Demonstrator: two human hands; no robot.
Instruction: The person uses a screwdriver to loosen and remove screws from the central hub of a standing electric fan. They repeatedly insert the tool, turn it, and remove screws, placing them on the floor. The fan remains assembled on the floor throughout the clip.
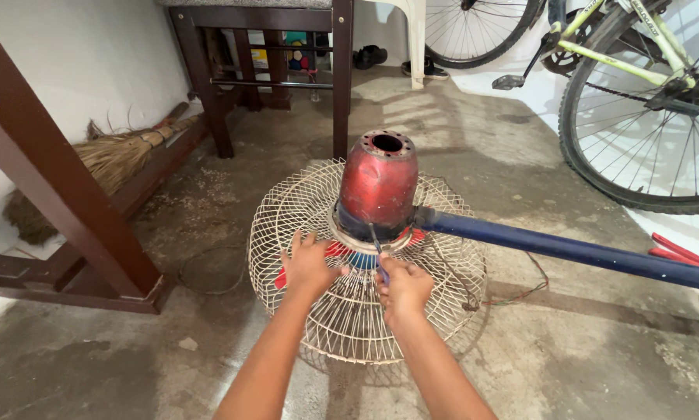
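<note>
My left hand [309, 264] lies flat, fingers spread, on the wire fan guard [349, 311] on the floor; my right hand [404, 286] has its grip clamped on a screwdriver [377, 250] under the red motor housing [378, 183].

Stained concrete floor [520, 155], white wall [69, 70], perhaps daylit.

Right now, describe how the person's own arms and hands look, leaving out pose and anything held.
Both forearms are bare from the bottom edge of the picture up: no sleeves show. The left hand and the right hand wear no gloves. No watch, bracelet or ring is visible on the wrists or fingers. No markings, bandages or cables show on either arm.
</note>
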